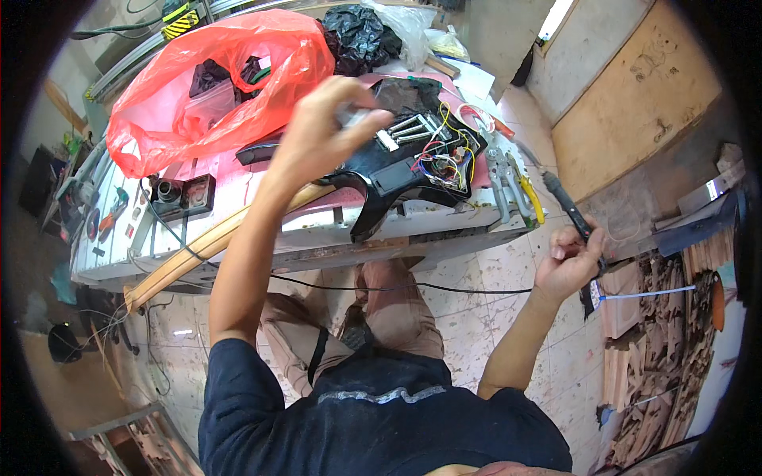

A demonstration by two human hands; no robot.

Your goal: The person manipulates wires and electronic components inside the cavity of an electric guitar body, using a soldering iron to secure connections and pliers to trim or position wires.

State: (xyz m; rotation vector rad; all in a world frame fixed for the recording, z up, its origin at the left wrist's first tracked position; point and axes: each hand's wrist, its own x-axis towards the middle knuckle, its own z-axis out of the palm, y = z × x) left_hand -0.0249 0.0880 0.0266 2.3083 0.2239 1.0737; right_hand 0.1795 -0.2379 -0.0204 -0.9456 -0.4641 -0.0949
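A black electric guitar body (pixel 361 170) lies on the table, its back up, with a row of metal springs (pixel 413 128) in one cavity and a tangle of coloured wires (pixel 444 163) coming out of another. A pale wooden neck (pixel 214 247) runs from it toward the lower left. My left hand (pixel 317 127) is raised over the guitar, thumb and fingers curled round a small greyish thing I cannot make out. Off the table's right end, my right hand (pixel 570 258) grips a soldering iron (pixel 565 198) by its dark handle, the tip end pointing up and toward the table.
A red plastic bag (pixel 151 119) stands open at the back left, beside a black bag (pixel 361 40). Pliers (pixel 498 186) and a yellow-handled tool (pixel 530 198) lie at the table's right edge. A black cable (pixel 413 285) hangs across in front of my legs. Stacked wood pieces (pixel 651 325) stand right.
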